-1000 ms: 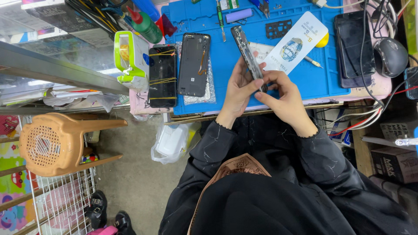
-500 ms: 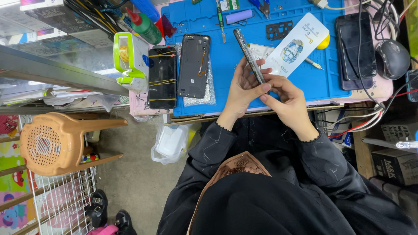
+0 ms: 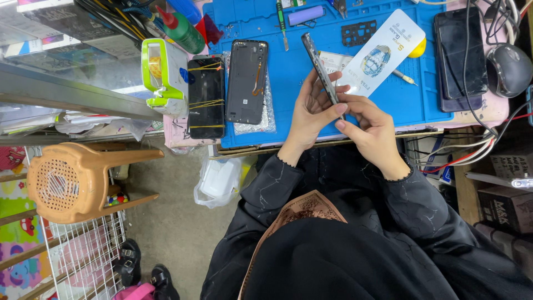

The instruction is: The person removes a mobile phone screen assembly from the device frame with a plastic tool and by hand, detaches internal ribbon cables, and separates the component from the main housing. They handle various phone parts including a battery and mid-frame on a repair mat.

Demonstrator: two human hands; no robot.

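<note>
Phone: a slim dark phone [image 3: 321,68] is held edge-on above the blue mat [image 3: 288,111], tilted with its top end away from the person.
Left hand: the left hand [image 3: 311,114] cradles the lower part of the phone, fingers curled behind it and thumb along its edge; its grip is closed on the phone.
Right hand: the right hand [image 3: 371,130] pinches the bottom edge of the phone between thumb and forefinger, so this grip also clasps the phone.
Doing it well: as I judge it, the left hand should stay the steady support while the right fingertips work lightly along the seam, keeping pressure off the flat face.
Care: holding it low over the mat would soften a slip.
Nearby on the counter: a dark back cover [image 3: 247,80], a phone bound with rubber bands [image 3: 206,97], a white packet [image 3: 380,50], another dark phone [image 3: 459,53] and a computer mouse [image 3: 509,69].
</note>
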